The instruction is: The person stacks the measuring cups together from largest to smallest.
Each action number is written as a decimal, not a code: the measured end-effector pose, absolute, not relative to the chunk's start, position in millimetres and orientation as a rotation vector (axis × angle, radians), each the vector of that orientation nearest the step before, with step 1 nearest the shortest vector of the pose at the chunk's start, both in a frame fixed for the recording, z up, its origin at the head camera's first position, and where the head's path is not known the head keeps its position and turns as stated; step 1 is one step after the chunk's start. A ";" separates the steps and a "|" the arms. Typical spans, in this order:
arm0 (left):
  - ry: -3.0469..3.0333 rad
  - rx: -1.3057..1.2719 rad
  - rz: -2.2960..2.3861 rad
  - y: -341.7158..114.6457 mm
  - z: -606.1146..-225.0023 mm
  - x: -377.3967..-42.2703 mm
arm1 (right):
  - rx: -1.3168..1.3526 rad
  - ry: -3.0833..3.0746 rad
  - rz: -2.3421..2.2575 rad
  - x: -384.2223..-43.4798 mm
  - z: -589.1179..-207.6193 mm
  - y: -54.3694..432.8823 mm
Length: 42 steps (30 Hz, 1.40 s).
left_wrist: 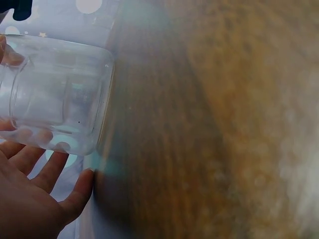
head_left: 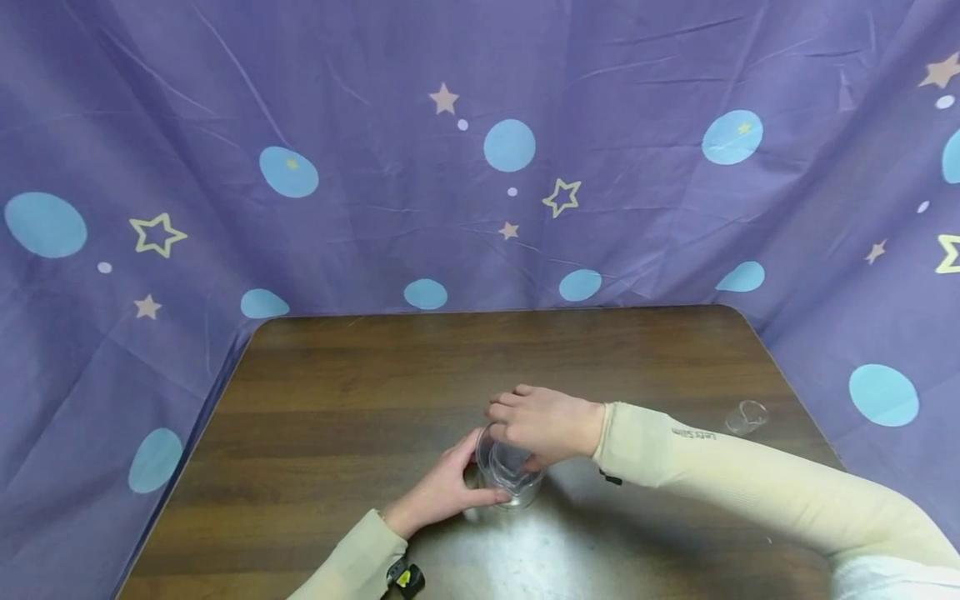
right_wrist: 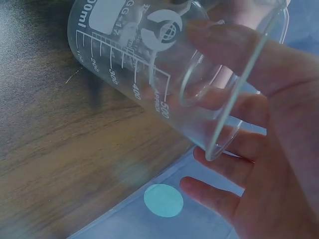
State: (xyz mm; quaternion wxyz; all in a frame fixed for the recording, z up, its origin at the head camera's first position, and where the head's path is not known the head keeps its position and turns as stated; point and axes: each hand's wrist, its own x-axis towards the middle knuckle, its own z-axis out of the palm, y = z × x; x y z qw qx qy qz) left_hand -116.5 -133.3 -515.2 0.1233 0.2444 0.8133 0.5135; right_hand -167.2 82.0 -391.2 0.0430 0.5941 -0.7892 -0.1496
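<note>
Glass shows near the lower centre of the head view: a clear beaker [head_left: 522, 498] stands on the brown worktop [head_left: 360, 383], with a smaller clear cup [left_wrist: 42, 94] nested inside it. In the right wrist view the beaker fills the upper middle of the frame, slanted there by the camera's angle, with a white printed scale and a round logo on its wall. The left hand [head_left: 442, 493] comes in from the bottom of the head view, and its grip is around the beaker's side, thumb towards the bottom of the frame and fingers on the far side. The right hand [head_left: 546, 421] comes in from the right, over the beaker's mouth, and its grip is narrow, thumb and finger reaching inside and pinching the cup near its rim; the little finger lies outside the glass. Another small glass [head_left: 746, 419] is on the worktop at the right of the head view, well apart from both hands; whether it stands or lies I cannot tell. Cream sleeves [head_left: 637, 442] cover both forearms, and a dark strap [head_left: 406, 578] sits by the left wrist. Purple cloth [head_left: 375, 192] with blue spots and stars spans the upper frame
</note>
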 end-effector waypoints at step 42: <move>2.415 0.721 1.475 -132.8 -514.7 -116.4 | 1.747 -2.441 -0.336 -168.0 -371.4 97.5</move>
